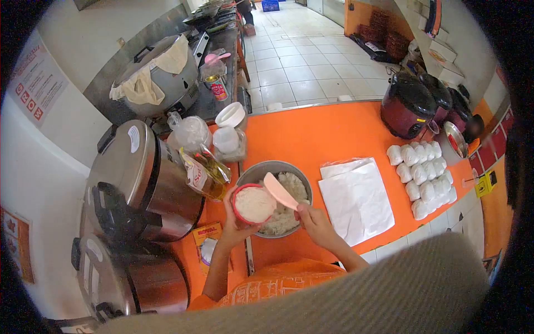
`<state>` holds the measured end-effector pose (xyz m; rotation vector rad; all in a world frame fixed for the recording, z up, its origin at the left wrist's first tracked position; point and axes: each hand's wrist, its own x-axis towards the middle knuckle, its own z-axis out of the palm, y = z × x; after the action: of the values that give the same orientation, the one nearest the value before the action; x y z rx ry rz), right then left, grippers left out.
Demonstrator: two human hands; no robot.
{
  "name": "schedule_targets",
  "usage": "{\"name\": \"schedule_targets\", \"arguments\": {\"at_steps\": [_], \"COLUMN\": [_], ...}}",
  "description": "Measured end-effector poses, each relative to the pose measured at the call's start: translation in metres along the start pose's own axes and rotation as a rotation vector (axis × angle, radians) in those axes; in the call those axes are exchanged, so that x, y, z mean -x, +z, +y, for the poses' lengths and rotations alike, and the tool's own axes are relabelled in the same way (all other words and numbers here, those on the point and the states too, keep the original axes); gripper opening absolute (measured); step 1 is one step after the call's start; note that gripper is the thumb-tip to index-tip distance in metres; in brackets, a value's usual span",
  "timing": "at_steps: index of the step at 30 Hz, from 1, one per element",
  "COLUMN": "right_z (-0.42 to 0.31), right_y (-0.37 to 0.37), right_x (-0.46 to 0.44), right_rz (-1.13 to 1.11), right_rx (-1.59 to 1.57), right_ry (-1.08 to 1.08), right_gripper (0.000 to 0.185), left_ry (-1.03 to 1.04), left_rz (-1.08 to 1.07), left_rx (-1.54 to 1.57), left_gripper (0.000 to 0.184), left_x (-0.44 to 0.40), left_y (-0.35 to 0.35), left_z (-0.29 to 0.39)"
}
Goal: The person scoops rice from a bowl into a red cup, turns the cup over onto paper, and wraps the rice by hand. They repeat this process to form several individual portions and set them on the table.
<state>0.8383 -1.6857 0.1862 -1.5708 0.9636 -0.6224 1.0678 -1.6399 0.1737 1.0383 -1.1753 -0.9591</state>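
My left hand [233,222] is wrapped round a red bowl [236,210] filled level with white rice [256,205]. In my right hand [316,224] is a pale pink rice paddle [281,192], its blade slanting up and left against the right side of the bowl's rice. Beneath both is a round metal pot [307,183] with more white rice [292,186] inside; the bowl hides its left part. Right of the pot lies a stack of white wrapping sheets [356,200]. Farther right sit rows of white wrapped bundles [423,172].
Large steel rice cookers [119,178] crowd the left side. A cooking oil pouch [203,175] and plastic tubs [228,139] stand beside the pot. Dark red rice cookers [409,106] line the far right of the orange table [311,128]. A person [246,11] stands far back.
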Motion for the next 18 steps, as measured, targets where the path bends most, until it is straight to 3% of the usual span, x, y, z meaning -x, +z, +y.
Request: {"name": "schedule_targets", "arguments": {"at_steps": [1,4,7,10,13,16,18], "right_z": [0.003,0.030,-0.011,-0.030,-0.020,-0.019,0.002], "right_y": [0.001,0.042,0.052,0.036,0.009,0.004,0.031], "right_x": [-0.001,0.009,0.014,0.008,0.000,0.000,0.010], "right_rz": [0.007,0.039,0.012,-0.125,-0.147,0.028,-0.006], "right_rx": [-0.013,0.176,0.045,0.089,0.069,-0.007,0.077], "right_ry": [0.088,-0.282,-0.191,-0.142,-0.058,0.000,-0.169], "right_gripper": [0.043,0.044,0.044,0.042,0.045,0.043,0.041], "left_ry": [-0.007,0.137,0.156,0.042,0.090,0.165,0.131], "left_rz": [-0.027,-0.024,0.061,0.061,0.070,0.108,0.152], "left_rx": [-0.010,-0.815,-0.769,-0.324,-0.278,-0.248,-0.333], "left_gripper": [0.101,0.101,0.099,0.099,0.099,0.100,0.104], "left_x": [0.002,-0.002,0.004,0.008,0.007,0.011,0.015], "left_y": [-0.003,0.004,0.005,0.003,0.004,0.004,0.003], "left_z": [0.000,0.014,0.008,0.006,0.012,0.006,-0.009]}}
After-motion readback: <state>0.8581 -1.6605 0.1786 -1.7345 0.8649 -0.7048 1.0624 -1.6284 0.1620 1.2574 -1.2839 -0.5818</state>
